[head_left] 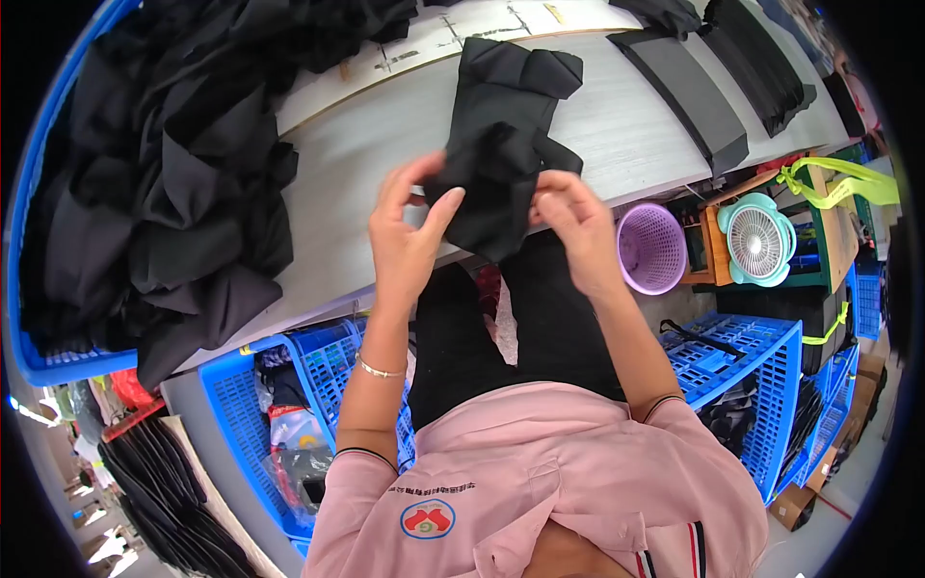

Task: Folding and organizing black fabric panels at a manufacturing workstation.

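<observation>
A black fabric piece [493, 120] lies folded and creased on the pale table in front of me, its lower end at the near edge. My left hand [407, 226] is at its left side, thumb and fingers apart, with the fingertips touching the cloth. On the opposite side my right hand [576, 223] has its fingers closed on the fabric's right edge. Part of the cloth between the hands is bunched and blurred, so its folds are hard to make out.
A blue crate [39, 369] heaped with black cloth [193, 183] fills the left. Flat stacks of black pieces [679, 91] lie at the far right. Below the table's right edge are a purple basket [651, 249], a small teal fan [757, 239] and a blue crate [737, 337].
</observation>
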`<state>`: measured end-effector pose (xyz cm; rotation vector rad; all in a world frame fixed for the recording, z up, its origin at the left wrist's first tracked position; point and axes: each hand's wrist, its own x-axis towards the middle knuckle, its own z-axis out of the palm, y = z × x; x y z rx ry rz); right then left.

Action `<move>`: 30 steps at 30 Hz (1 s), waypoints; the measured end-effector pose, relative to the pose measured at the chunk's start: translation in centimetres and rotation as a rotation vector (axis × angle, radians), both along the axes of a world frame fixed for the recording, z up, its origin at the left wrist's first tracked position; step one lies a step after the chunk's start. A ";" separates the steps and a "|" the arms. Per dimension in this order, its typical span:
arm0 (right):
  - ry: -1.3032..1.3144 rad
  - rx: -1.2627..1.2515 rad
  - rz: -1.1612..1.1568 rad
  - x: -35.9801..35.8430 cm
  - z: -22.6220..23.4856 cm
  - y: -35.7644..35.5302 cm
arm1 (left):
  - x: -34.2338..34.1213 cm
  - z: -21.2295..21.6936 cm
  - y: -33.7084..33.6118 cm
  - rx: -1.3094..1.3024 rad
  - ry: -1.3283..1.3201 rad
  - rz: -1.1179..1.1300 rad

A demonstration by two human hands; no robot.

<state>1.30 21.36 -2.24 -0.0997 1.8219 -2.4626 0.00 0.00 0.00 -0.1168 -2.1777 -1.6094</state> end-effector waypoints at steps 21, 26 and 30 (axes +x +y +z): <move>-0.161 -0.112 0.095 -3.0 2.3 0.7 | -6.7 2.9 2.1 0.311 -0.732 -0.679; -0.160 -0.063 0.136 -3.0 2.2 1.1 | -6.6 2.1 2.5 0.313 -0.745 -0.745; -0.006 0.277 -0.152 -3.0 1.1 0.5 | -5.1 1.5 4.0 0.200 -0.424 -0.561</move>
